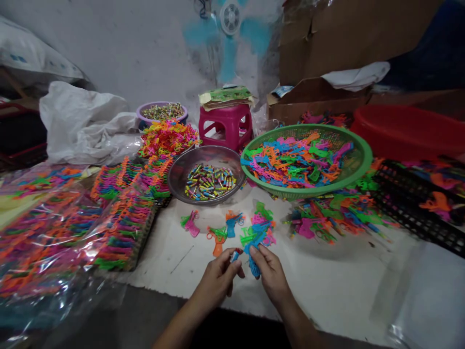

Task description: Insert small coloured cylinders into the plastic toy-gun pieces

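Observation:
My left hand pinches a small blue plastic piece between its fingertips. My right hand grips a blue toy gun by its handle, close beside the left hand. Both hands hover low over the white sheet. Just beyond them lie several small toy guns in pink, orange, green and blue. A metal bowl of small coloured tubes stands farther back at the centre.
A green basket of plastic gun parts sits back right, above a loose pile of assembled guns. Bagged and stacked toys fill the left. A pink stool, a purple bowl, a red tub and cardboard boxes stand behind.

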Available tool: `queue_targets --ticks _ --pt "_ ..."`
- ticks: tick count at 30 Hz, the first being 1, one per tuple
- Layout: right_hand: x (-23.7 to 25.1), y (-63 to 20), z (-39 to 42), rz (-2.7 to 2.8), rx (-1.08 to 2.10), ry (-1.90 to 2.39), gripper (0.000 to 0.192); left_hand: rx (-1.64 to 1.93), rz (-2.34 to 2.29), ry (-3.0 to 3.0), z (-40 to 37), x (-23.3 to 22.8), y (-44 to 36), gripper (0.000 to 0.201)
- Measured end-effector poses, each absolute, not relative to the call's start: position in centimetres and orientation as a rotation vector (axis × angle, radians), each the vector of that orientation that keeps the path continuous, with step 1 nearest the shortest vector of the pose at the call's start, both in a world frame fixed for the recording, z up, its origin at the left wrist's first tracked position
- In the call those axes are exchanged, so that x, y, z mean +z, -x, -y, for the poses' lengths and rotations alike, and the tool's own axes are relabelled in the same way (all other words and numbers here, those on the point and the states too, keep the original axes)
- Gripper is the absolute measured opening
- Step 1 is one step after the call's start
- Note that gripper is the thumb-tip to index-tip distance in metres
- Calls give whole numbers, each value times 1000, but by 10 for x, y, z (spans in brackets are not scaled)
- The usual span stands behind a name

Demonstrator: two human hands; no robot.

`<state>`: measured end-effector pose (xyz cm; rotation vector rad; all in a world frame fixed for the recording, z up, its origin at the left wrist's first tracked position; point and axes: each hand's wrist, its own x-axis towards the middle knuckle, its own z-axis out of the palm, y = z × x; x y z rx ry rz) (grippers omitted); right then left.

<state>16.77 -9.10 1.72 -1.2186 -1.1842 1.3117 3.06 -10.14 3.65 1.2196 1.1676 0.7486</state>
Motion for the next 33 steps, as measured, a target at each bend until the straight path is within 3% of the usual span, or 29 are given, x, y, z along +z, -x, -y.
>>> queue_targets --ticks 15,23,27,30,33 --pt "14 -170 95 1392 1152 1240 32 707 -1268 -1437 103 36 -31 40" --pt "10 -156 103 1302 1127 1249 30 678 -1262 -1769 106 51 -34 25" --pt "4 -167 93 1371 1142 1314 34 618 -1196 -1674 105 37 -39 32" --pt "11 -218 68 1507 952 1546 42 708 -1355 -1679 94 11 -31 46" --pt "37 -290 44 1387 462 2065 44 983 -1782 -1946 71 -16 -3 42"
